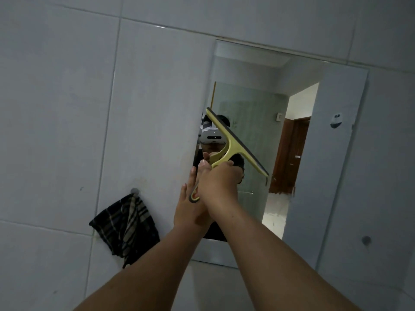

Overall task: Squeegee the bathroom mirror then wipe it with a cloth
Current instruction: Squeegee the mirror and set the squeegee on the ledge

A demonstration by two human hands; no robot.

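A frameless mirror (318, 176) hangs on the grey tiled wall. A yellow-green squeegee (235, 142) with a dark rubber blade lies slanted against the mirror's left part. My right hand (219, 180) is closed around its handle. My left hand (190, 207) sits flat beside and under the handle's lower end, fingers straight and touching it. A dark checked cloth (125, 230) hangs from a wall hook (134, 191) to the left of the mirror.
The mirror reflects a person with a white headset, a glass shower panel and an open doorway with a brown door. A small sticker (336, 120) sits on the mirror's right side. A round wall plug (366, 239) is right of the mirror.
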